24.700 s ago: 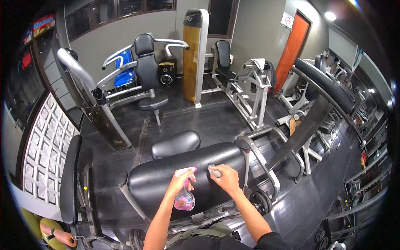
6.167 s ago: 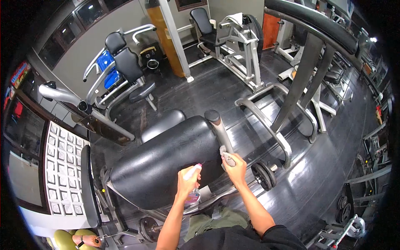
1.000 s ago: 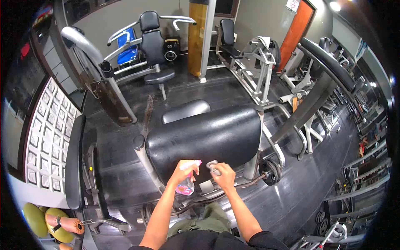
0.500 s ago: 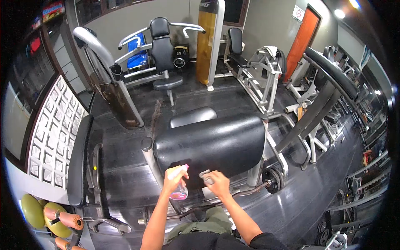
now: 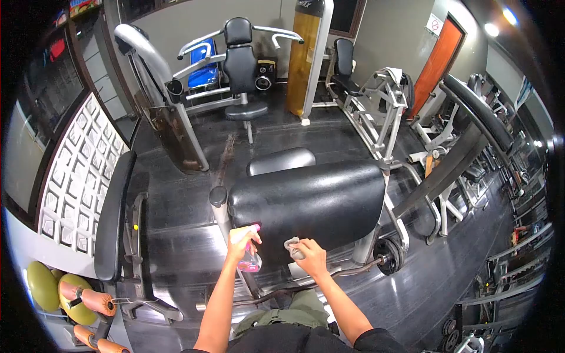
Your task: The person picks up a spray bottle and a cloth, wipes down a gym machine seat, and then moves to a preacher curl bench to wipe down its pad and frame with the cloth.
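Observation:
In front of me is a wide black padded arm rest (image 5: 306, 197) on a grey metal frame, like a preacher curl bench. My left hand (image 5: 242, 240) is wrapped round a clear spray bottle (image 5: 249, 263) with a pink nozzle, held upright near the pad's lower left. My right hand (image 5: 311, 256) grips a small grey cloth (image 5: 292, 247) close to the pad's lower edge. Whether the cloth touches the pad I cannot tell. Below both hands runs a curved barbell (image 5: 347, 272) with a black weight plate (image 5: 388, 257) at its right end.
A small black seat (image 5: 281, 161) sits beyond the pad. A shoulder machine (image 5: 240, 65) stands farther back, a leg machine (image 5: 382, 112) to the right. At left are a black bench (image 5: 113, 217) and green exercise balls (image 5: 42, 285). Racks line the right side.
My view has shifted slightly, so the machines sit a little farther right. Both hands stay near the pad's lower edge, still holding the spray bottle and the cloth.

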Demonstrator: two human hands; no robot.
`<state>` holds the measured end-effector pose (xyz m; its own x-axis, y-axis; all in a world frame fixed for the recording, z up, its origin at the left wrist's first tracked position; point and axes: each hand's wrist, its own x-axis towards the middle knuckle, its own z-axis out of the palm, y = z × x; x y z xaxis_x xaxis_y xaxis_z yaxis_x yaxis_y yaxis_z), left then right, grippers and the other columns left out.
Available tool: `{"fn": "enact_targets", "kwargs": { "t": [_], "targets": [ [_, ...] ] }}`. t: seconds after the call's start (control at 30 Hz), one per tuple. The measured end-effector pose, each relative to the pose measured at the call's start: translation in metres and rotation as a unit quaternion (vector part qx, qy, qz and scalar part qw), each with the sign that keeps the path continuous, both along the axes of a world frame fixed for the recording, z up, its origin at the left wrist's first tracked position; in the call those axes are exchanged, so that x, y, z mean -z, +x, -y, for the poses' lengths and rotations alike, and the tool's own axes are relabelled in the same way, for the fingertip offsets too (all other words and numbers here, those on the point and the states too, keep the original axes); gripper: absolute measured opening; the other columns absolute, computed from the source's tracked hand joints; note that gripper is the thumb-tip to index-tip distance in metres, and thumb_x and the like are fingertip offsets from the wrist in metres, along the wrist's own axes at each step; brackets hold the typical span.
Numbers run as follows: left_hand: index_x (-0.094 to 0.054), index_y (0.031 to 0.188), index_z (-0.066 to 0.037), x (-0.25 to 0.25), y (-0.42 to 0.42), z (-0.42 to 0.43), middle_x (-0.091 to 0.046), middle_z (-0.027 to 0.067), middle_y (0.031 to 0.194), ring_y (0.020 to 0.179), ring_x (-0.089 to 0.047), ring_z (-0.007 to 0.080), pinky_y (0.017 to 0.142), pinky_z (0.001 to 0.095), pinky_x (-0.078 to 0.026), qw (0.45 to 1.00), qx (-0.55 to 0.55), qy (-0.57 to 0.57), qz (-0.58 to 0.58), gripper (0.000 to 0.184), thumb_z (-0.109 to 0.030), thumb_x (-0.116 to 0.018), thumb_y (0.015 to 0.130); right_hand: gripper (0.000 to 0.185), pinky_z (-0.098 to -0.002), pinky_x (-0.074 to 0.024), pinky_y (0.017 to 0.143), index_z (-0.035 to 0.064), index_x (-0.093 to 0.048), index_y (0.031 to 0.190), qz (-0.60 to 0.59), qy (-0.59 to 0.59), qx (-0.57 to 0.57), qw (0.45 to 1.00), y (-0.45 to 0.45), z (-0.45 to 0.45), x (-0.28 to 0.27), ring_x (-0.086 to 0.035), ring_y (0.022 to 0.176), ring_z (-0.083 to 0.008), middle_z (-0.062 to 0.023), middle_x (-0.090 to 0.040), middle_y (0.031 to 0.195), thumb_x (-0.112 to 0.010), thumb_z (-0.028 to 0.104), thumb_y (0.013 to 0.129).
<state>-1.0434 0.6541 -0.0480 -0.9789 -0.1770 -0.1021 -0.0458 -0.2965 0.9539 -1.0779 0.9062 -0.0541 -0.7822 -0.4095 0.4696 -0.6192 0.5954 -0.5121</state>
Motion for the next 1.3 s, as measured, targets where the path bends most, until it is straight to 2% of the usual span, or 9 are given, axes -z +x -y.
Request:
{"fn": "enact_targets", "kwargs": {
  "t": [0.33,0.47,0.57,0.67,0.8,0.93,1.1,1.17,1.3],
  "targets": [
    [-0.072,0.098,0.002,0.011,-0.001,0.003,-0.067,0.0133,0.071,0.039,-0.054,0.0145,0.041,0.0254,-0.046,0.998,0.019,0.063,0.010,0.025,-0.020,-0.063,0.091,0.032,-0.0361,-0.0513,0.071,0.0146,-0.070,0.093,-0.023,-0.095,0.127,0.987,-0.019,0.015,-0.021,-0.063,0.082,-0.0264,-0.0036,-0.065,0.090,-0.079,0.007,0.064],
    [-0.071,0.099,0.003,0.013,-0.001,0.005,-0.067,0.0136,0.071,0.040,-0.054,0.0146,0.041,0.0254,-0.046,0.997,0.032,0.064,0.001,0.025,-0.019,-0.062,0.092,0.036,-0.0341,-0.0531,0.069,0.0208,-0.072,0.095,-0.006,-0.003,0.008,1.000,0.006,0.020,-0.010,-0.063,0.081,-0.0214,-0.0007,-0.065,0.091,-0.078,0.006,0.063],
    [-0.071,0.099,0.003,0.019,-0.001,0.005,-0.067,0.0139,0.071,0.040,-0.055,0.0147,0.041,0.0255,-0.046,0.996,0.035,0.075,-0.015,0.025,-0.019,-0.062,0.092,0.038,-0.0346,-0.0532,0.059,0.0258,-0.071,0.094,-0.014,0.064,-0.048,0.997,0.006,0.011,0.001,-0.062,0.080,-0.0178,0.0043,-0.063,0.089,-0.079,0.011,0.060],
    [-0.070,0.101,0.004,0.015,-0.001,0.004,-0.067,0.0137,0.071,0.041,-0.056,0.0147,0.041,0.0256,-0.046,0.997,0.032,0.074,-0.020,0.026,-0.020,-0.062,0.093,0.031,-0.0339,-0.0528,0.058,0.0252,-0.070,0.087,-0.029,0.040,-0.023,0.998,-0.014,0.006,-0.020,-0.062,0.076,-0.0174,0.0053,-0.064,0.086,-0.079,0.013,0.061],
    [-0.069,0.100,0.004,0.006,0.003,-0.001,-0.066,0.0112,0.071,0.042,-0.056,0.0143,0.041,0.0250,-0.045,0.999,0.022,0.035,-0.031,0.025,-0.018,-0.060,0.094,0.039,-0.0357,-0.0518,0.070,0.0180,-0.071,0.095,-0.054,-0.025,0.054,0.997,-0.023,0.020,-0.033,-0.062,0.081,-0.0227,0.0001,-0.065,0.091,-0.079,0.005,0.059],
    [-0.064,0.107,0.003,0.013,0.018,-0.001,-0.065,0.0126,0.075,0.045,-0.058,0.0162,0.042,0.0265,-0.047,0.999,-0.017,0.017,-0.035,0.030,-0.025,-0.057,0.097,0.035,-0.0362,-0.0518,0.072,0.0179,-0.072,0.095,-0.030,-0.020,0.014,0.999,0.001,0.034,-0.015,-0.062,0.080,-0.0239,-0.0023,-0.065,0.089,-0.076,0.004,0.063],
    [-0.063,0.107,0.003,0.017,0.052,0.009,-0.065,0.0132,0.075,0.045,-0.059,0.0171,0.041,0.0265,-0.047,0.999,-0.032,0.018,-0.026,0.029,-0.023,-0.055,0.098,0.033,-0.0331,-0.0530,0.063,0.0223,-0.072,0.092,-0.032,0.080,-0.081,0.993,0.004,0.025,-0.014,-0.063,0.080,-0.0177,0.0030,-0.064,0.087,-0.078,0.009,0.062],
    [-0.063,0.082,0.002,0.012,0.065,0.011,-0.066,0.0104,0.071,0.044,-0.058,0.0149,0.042,0.0255,-0.045,0.999,-0.035,-0.009,0.003,0.029,-0.022,-0.058,0.096,0.035,-0.0346,-0.0532,0.063,0.0250,-0.070,0.092,-0.043,0.110,-0.097,0.988,-0.009,0.021,-0.025,-0.062,0.078,-0.0188,0.0044,-0.062,0.085,-0.078,0.010,0.061],
    [-0.065,0.092,0.004,0.013,0.081,0.011,-0.066,0.0103,0.073,0.044,-0.058,0.0141,0.042,0.0249,-0.045,0.997,-0.076,0.024,0.017,0.028,-0.023,-0.058,0.097,0.030,-0.0346,-0.0530,0.068,0.0170,-0.072,0.090,-0.056,0.011,-0.011,0.998,-0.025,0.039,-0.050,-0.064,0.078,-0.0223,-0.0016,-0.067,0.087,-0.077,0.006,0.062]
  ]
}}
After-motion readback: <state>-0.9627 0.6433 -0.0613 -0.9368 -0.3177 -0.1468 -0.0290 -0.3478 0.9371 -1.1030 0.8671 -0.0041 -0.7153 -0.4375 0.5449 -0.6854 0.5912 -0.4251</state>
